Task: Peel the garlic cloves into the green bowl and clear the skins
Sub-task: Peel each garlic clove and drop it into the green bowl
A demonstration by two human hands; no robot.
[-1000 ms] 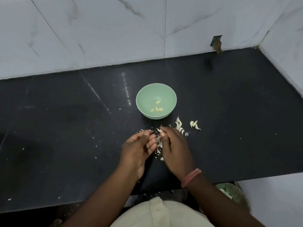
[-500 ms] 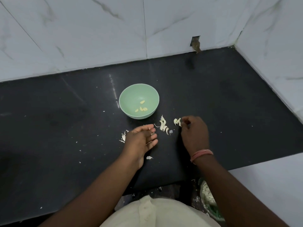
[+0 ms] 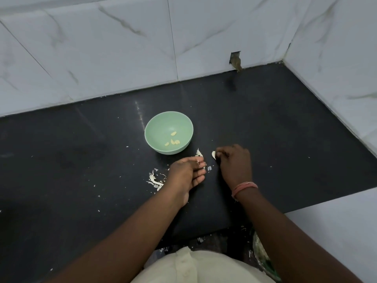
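On the black counter, at the far left of the mess, a pile of garlic skins is lying just beside the left hand. That hand is resting low over the surface with fingers loosely extended, gripping nothing that can be seen, its fingertips touching small flakes of skin. Beyond it, the green bowl is sitting upright and holding a few peeled cloves (pale yellow, gathered near the bottom). A loose skin is lying between the bowl and the hands. Farther right, the right hand is curling its fingers and pinching an unpeeled garlic clove at its leftmost edge, near the bowl.
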